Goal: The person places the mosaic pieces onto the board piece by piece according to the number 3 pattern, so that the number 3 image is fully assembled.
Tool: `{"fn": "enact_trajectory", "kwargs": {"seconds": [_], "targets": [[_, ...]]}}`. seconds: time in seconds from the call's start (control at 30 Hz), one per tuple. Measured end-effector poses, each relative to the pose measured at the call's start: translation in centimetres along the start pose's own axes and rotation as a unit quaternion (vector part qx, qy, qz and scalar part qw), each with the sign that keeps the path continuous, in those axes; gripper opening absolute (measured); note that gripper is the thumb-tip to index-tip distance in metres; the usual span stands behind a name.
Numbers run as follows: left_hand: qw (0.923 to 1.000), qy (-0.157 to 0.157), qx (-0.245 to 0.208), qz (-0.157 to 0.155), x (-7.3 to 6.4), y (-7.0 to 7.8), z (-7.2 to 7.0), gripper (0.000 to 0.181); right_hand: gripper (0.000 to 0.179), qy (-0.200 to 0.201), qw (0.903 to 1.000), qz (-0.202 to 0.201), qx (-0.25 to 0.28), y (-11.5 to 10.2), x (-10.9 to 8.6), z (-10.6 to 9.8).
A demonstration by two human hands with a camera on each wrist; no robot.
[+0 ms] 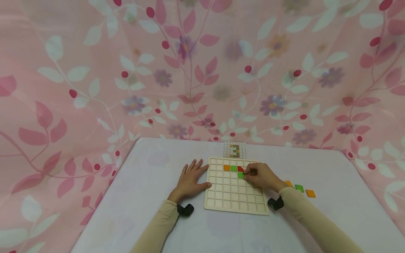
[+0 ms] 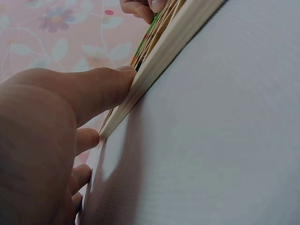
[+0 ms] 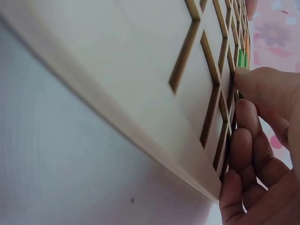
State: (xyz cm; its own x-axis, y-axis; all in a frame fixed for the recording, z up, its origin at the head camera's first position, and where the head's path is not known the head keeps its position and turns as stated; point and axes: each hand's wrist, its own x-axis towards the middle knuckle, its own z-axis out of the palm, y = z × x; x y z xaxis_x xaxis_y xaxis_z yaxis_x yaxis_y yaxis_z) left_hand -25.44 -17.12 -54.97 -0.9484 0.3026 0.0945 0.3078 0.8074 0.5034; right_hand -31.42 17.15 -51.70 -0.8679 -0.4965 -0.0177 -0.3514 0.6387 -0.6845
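A pale wooden grid board [image 1: 235, 193] lies on the white table. In its upper rows sit an orange tile [image 1: 226, 168], a green tile [image 1: 233, 168] and a red tile [image 1: 240, 169], side by side. Below the red one is a second green tile [image 1: 241, 175], with the thumb and curled fingertips of my right hand [image 1: 261, 175] at its right edge. In the right wrist view, the thumb tip [image 3: 242, 75] meets the green at the board's surface. My left hand [image 1: 191, 179] is spread along the board's left side, thumb [image 2: 105, 86] touching its edge.
Right of the board lie loose tiles: an orange one [image 1: 288, 183] partly behind the right wrist, a green one [image 1: 299, 188] and another orange one [image 1: 311, 193]. Behind the board, a card [image 1: 226, 150] shows a grid with coloured squares. A floral curtain [image 1: 202, 70] hangs behind the table.
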Motion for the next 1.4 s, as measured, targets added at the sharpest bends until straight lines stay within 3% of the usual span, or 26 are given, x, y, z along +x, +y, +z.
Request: {"fn": "enact_trajectory", "kwargs": {"seconds": [0.6, 1.07, 1.4], "targets": [[0.9999, -0.012, 0.003, -0.004, -0.1, 0.0, 0.2, 0.08, 0.022, 0.03, 0.9977, 0.039, 0.046, 0.5, -0.5, 0.4], [1.0, 0.004, -0.004, 0.001, -0.3, -0.1, 0.1, 0.079, 0.015, 0.037, 0.999, 0.013, 0.021, 1.0, -0.7, 0.8], [1.0, 0.007, 0.0, 0.004, -0.1, -0.1, 0.2, 0.079, 0.012, 0.036, 0.9985, 0.017, 0.037, 1.3, -1.7, -0.8]]}}
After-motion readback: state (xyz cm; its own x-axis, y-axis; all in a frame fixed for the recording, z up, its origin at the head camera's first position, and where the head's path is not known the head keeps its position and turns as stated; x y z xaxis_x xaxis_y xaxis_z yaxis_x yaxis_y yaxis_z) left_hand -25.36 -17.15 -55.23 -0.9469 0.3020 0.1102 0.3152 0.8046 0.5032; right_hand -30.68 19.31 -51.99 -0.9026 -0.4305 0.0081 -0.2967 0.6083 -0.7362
